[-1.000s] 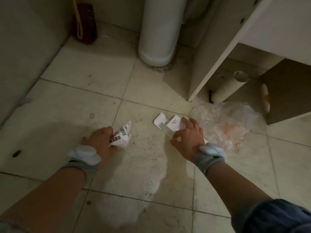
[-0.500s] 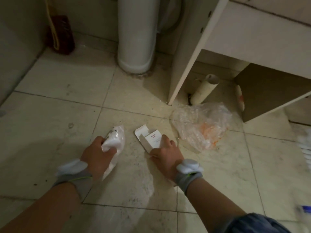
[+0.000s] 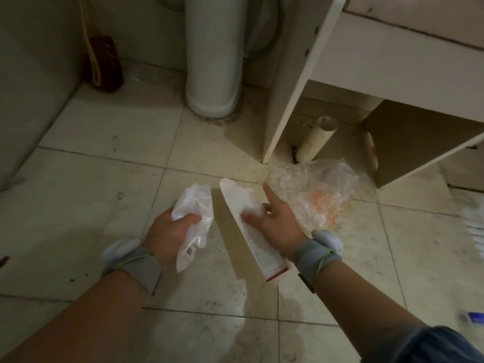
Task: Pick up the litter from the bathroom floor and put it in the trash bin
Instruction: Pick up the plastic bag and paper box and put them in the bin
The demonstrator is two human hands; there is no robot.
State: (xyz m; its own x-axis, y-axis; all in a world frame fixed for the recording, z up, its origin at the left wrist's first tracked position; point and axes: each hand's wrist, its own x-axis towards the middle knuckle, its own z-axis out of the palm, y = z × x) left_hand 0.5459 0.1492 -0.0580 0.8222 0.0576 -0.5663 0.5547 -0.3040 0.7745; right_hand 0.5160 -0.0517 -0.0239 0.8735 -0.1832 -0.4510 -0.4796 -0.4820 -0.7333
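Litter has been raised off the floor [image 3: 99, 195] within the last second: the crumpled wrapper [image 3: 195, 209] is clenched in the left hand [image 3: 167, 231], and the flat carton [image 3: 243, 205] is pinned under the right hand's [image 3: 279, 222] thumb. Both are held just left of the clear bag [image 3: 317, 189], which is yet to be collected.

Now up off the floor [image 3: 104, 205]: wrapper [image 3: 195, 205] and long box [image 3: 262, 251].
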